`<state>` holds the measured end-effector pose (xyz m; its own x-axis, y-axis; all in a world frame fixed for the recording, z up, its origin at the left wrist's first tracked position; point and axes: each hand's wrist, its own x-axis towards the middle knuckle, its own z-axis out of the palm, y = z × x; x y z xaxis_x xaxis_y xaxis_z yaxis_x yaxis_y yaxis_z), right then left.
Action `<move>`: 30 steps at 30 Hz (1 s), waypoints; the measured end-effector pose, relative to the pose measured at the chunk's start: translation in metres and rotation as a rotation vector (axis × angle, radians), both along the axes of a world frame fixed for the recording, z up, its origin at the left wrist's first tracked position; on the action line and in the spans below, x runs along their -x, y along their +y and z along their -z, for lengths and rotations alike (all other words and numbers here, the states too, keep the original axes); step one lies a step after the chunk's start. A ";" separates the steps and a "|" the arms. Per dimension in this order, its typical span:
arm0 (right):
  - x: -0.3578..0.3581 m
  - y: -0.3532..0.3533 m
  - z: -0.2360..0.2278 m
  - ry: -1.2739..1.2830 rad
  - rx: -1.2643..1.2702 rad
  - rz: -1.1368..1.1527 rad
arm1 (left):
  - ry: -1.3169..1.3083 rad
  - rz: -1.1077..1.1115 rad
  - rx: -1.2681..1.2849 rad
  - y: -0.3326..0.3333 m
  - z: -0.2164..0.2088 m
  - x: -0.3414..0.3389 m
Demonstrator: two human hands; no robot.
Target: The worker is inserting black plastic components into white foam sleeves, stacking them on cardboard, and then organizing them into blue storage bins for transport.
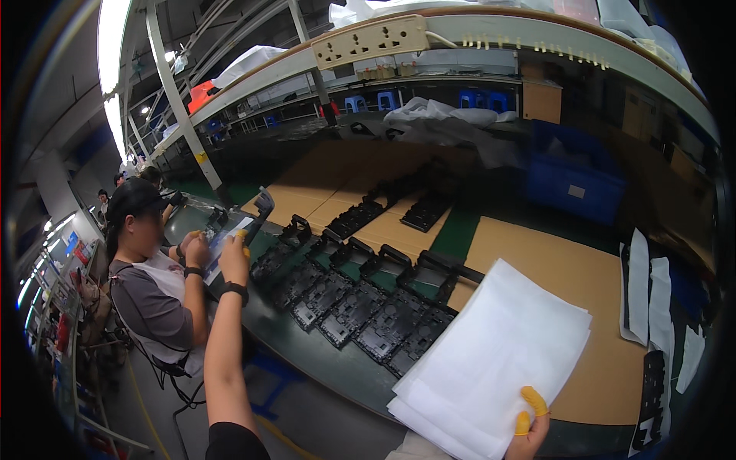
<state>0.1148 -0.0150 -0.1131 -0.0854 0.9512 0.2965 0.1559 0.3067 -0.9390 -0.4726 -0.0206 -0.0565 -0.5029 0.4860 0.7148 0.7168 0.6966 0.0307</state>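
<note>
My left arm stretches out to the far left, and my left hand (234, 259), with yellow finger cots, is closed on a black plastic frame (264, 204) with a pale bluish sheet-like face (218, 262). Right beside it are the hands (195, 251) of a seated co-worker. At the lower right, my right hand (530, 431), also in yellow finger cots, grips a stack of white sheets (491, 356) by its near edge. Its other fingers are hidden beneath the stack. Several black plastic frames (353, 310) lie in a row on the dark green table between my hands.
Brown cardboard (548, 276) covers parts of the table, with more black frames (426, 211) further back. A blue bin (575, 172) stands at the back right. White strips (635, 287) lie along the right. Overhead runs a shelf edge with a power strip (370, 41).
</note>
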 end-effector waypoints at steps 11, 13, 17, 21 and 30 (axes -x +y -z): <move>0.005 0.004 0.006 -0.047 0.066 0.044 | -0.178 0.008 0.108 0.035 0.044 0.072; 0.006 0.004 0.007 -0.066 0.110 0.039 | -0.456 0.134 0.049 0.036 0.039 0.081; 0.009 0.007 0.003 -0.100 0.057 0.025 | -0.433 0.175 0.041 0.042 0.058 0.126; 0.008 0.005 -0.003 -0.160 0.044 0.053 | -0.305 0.366 -0.116 0.075 0.024 0.077; 0.008 0.004 -0.021 -0.128 0.145 0.023 | -0.332 1.177 0.115 0.129 -0.073 -0.231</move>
